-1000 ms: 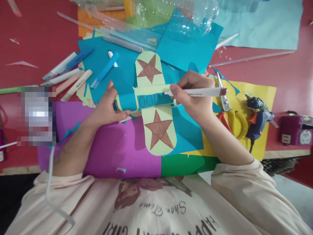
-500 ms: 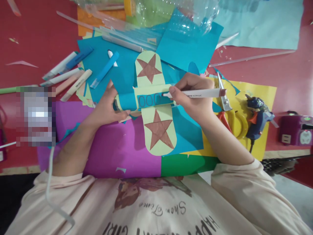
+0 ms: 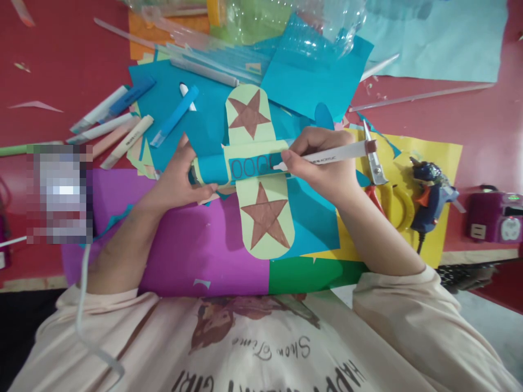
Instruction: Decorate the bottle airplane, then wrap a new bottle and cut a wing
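Note:
A model plane made of paper lies across the middle, with a blue and pale green tube body. Its rounded pale green wings each carry a brown star. A row of brown ovals runs along a blue strip on the body. My left hand is closed round the left end of the body, thumb at the near side. In my right hand is a white acrylic marker with a brown end, pinched between thumb and fingers. The marker's tip touches the strip at the rightmost oval, which my fingers partly cover.
Several markers lie at the left. Scissors and a glue gun rest on yellow paper at the right. Clear plastic bottles and glue sticks lie at the back. Purple paper covers the near side.
The marker tip has moved slightly down along the last oval, and its back end has tipped up. More of that oval's outline shows. My left hand and the plane stay almost still.

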